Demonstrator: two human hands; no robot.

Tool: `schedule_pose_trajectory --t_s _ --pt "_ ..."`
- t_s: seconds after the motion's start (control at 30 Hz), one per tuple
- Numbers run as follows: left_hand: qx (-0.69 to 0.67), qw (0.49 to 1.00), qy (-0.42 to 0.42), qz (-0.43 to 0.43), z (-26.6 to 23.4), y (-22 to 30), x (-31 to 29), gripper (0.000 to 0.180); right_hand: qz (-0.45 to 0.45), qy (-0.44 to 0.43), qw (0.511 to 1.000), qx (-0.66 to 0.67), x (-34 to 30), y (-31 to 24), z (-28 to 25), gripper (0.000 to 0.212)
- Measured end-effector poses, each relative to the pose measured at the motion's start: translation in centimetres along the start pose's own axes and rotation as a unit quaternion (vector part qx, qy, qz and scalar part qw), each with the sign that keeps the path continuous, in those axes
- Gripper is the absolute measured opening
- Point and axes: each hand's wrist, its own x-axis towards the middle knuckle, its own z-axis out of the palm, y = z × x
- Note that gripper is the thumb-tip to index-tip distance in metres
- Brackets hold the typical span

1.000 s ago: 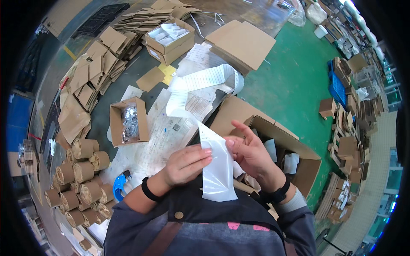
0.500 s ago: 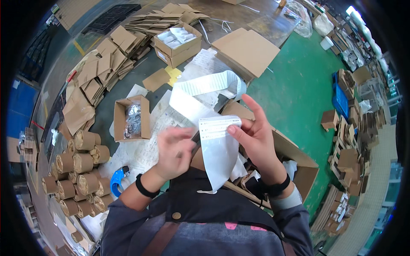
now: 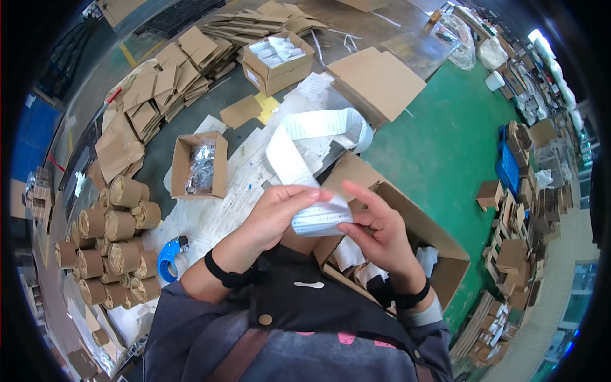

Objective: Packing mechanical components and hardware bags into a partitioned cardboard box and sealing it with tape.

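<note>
A long white strip of printed labels [image 3: 289, 153] loops out over the papers and curls back toward me. Its near end is bent into a curve between my hands. My left hand [image 3: 280, 213] pinches the strip's left side, thumb and fingers pressed together on it. At the right edge, my right hand [image 3: 379, 239] holds the strip between thumb and fingers, its index finger lifted off. Below my right hand stands an open cardboard box [image 3: 439, 223] with white-wrapped items inside, partly hidden by my hand and wrist.
Printed papers [image 3: 235, 172] cover the table. On them are a small box [image 3: 219, 181] of clear-bagged parts and a blue tape dispenser [image 3: 168, 260]. Brown paper-wrapped rolls [image 3: 124, 258] are stacked at left, flat cardboard [image 3: 153, 89] behind. A closed carton [image 3: 382, 79] stands at the back.
My left hand has moved right and taken hold of the strip. The strip's end, which hung down before my apron, is now drawn up and curved between both hands.
</note>
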Motion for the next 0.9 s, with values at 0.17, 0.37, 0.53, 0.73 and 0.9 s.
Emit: schedule_pose_trajectory --t_s 0.17,0.37,0.53,0.73,0.9 --pt "0.004 0.998 -0.019 -0.056 -0.1 -1.1 -0.1 0.068 -0.022 0.04 0.999 -0.015 -0.6 -0.1 0.4 0.026" --pt "-0.098 0.992 0.034 -0.068 -0.5 -2.4 -0.3 0.076 -0.122 0.08 0.988 -0.053 -1.6 1.9 0.7 0.021" --pt "-0.13 0.973 0.183 0.058 -1.7 -1.3 -1.0 0.06 0.112 0.063 0.968 0.214 -2.4 2.9 -2.7 0.009" --pt "-0.03 0.964 0.199 0.171 -4.3 -1.0 -1.9 0.031 0.225 -0.244 0.936 -0.12 -5.9 16.0 -0.6 0.025" --pt "0.015 0.964 0.205 0.172 -3.2 -2.2 -2.8 0.032 0.093 -0.056 0.939 -0.325 -5.8 12.0 0.3 0.04"
